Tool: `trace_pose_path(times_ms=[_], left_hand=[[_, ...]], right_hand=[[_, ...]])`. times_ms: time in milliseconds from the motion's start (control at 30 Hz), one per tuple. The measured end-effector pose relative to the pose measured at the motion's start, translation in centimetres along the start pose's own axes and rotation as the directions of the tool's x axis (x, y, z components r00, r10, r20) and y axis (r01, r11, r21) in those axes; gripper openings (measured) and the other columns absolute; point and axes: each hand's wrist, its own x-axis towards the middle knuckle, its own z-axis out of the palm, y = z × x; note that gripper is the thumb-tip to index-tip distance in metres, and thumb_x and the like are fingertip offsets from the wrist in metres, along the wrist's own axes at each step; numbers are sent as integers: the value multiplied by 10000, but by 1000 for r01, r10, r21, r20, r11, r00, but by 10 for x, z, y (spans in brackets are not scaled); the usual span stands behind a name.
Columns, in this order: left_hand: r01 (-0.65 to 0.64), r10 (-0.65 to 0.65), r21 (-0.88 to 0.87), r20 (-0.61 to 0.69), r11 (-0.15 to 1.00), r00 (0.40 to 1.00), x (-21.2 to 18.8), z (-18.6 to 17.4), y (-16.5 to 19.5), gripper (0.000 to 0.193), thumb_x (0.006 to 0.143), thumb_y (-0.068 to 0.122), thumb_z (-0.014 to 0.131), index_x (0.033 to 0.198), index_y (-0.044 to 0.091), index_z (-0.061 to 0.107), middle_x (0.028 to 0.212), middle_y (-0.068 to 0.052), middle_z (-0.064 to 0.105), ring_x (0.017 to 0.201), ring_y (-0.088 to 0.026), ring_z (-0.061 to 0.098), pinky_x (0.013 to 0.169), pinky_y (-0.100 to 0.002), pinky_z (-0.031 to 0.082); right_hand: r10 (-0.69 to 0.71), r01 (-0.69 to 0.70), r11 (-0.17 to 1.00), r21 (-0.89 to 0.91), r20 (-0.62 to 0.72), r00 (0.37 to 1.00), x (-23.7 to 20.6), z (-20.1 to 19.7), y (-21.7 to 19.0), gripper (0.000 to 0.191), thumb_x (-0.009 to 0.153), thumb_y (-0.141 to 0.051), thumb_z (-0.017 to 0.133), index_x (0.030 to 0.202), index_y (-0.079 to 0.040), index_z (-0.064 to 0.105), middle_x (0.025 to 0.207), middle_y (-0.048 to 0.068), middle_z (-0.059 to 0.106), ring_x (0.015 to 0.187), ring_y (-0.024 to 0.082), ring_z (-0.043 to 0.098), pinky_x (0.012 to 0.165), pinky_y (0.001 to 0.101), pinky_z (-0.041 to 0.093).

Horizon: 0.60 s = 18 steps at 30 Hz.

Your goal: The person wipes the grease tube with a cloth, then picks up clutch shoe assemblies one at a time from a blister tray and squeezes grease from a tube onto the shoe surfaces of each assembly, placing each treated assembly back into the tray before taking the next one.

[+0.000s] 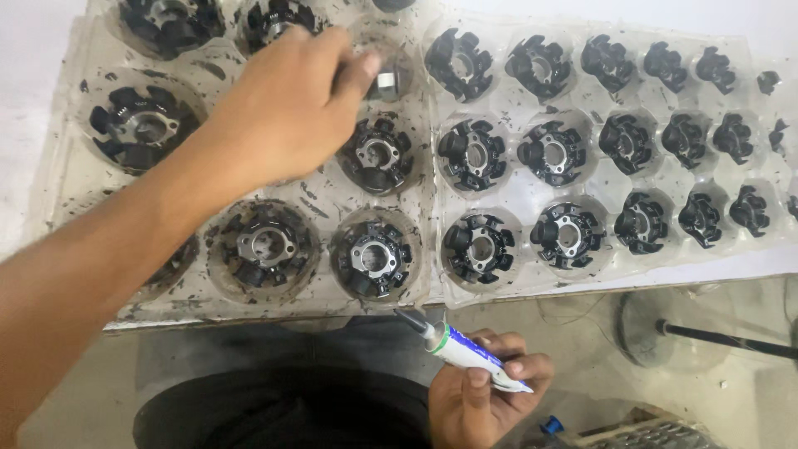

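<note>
Left hand (pixel 287 104) over stator tray (pixel 428 179)

Perhaps a fan base (pixel 657 333) stands on the floor (pixel 748 391).

The left hand (pixel 287 104) hides one tray pocket; top-row black parts (pixel 170 21) are cut off.

- Two clear plastic trays (pixel 432 179) lie side by side on the surface.
- Left tray: seven black round wound parts (pixel 370 256) show in full or in part; others may be hidden under the arm.
- Right tray: about seventeen similar black parts (pixel 474 154) in three rows.
- One small tube (pixel 461 347).
- Two hands.
</note>
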Motion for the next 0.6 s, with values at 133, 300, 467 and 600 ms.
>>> trace_pose_path(times_ms=[133,300,467,600], left_hand=[[265,-243,-39,287,963,926,-71,-46,25,430,999,482,510,927,82,650,959,-168,605,823,-338,578,701,-484,476],[-174,-7,-800,-217,574,976,-144,-37,44,545,913,385,735,1217,2,494,1270,-235,521,1242,-287,554,992,-428,519],[-198,-351,-847,-15,-493,936,-158,21,29,666,834,164,643,1438,-56,469,1524,-360,495,1416,-383,521,1169,-459,414],[-177,-285,-803,-9,-569,959,-161,36,26,794,715,82,605,1476,-28,409,1485,-325,480,1341,-404,537,1195,-507,400]], right_hand=[[75,-74,996,55,-17,997,0,6,0,345,986,16,742,1171,-63,462,1097,164,595,1014,262,636,985,401,534],[144,-144,986,85,6,990,7,20,-2,370,952,-10,734,1183,-95,458,1140,163,576,1081,280,628,1005,453,535],[179,-187,977,102,89,980,6,33,-4,388,947,65,760,1138,-79,455,1111,172,572,1063,252,636,989,385,530],[210,-202,977,-68,170,963,-3,38,-10,410,904,92,785,1093,-79,463,1096,168,583,1010,261,670,943,351,565]])
